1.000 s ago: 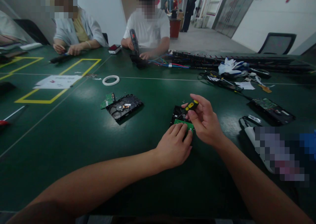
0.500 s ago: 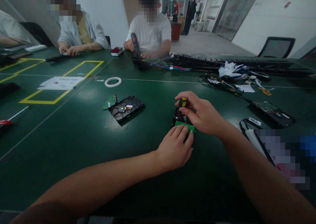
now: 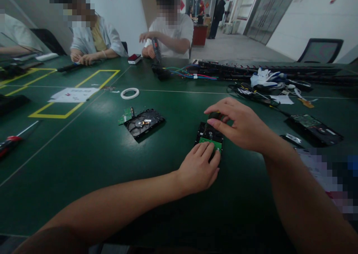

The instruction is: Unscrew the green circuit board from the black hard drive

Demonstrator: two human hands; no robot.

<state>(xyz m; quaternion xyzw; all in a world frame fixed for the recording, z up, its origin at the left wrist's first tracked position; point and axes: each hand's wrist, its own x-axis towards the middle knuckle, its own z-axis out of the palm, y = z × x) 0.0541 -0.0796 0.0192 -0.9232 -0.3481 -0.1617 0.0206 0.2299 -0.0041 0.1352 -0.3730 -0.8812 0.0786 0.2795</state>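
Note:
A black hard drive (image 3: 201,131) with a green circuit board (image 3: 207,140) lies on the table before me. My left hand (image 3: 199,166) rests over its near end, fingers bent on the board and thumb side along the edge, gripping it. Above the drive's far end, my right hand (image 3: 235,125) pinches the dark, short-handled screwdriver (image 3: 214,115) between thumb and fingertips. Its handle is partly hidden by the fingers, and its tip is too dark to make out. To the left lies an opened hard drive (image 3: 144,123) beside a loose green circuit board (image 3: 125,116).
A white tape roll (image 3: 130,93) and paper sheets (image 3: 73,94) lie farther left, with a red-black screwdriver (image 3: 9,144) at the edge. Another hard drive (image 3: 314,129) sits right. Cables and white gloves (image 3: 264,78) are behind. Across the table, a person holds a power screwdriver (image 3: 156,50).
My right hand has shifted slightly right and loosened its fingers around the screwdriver handle, which now leans more. My left hand stays on the drive. The person opposite has raised one arm.

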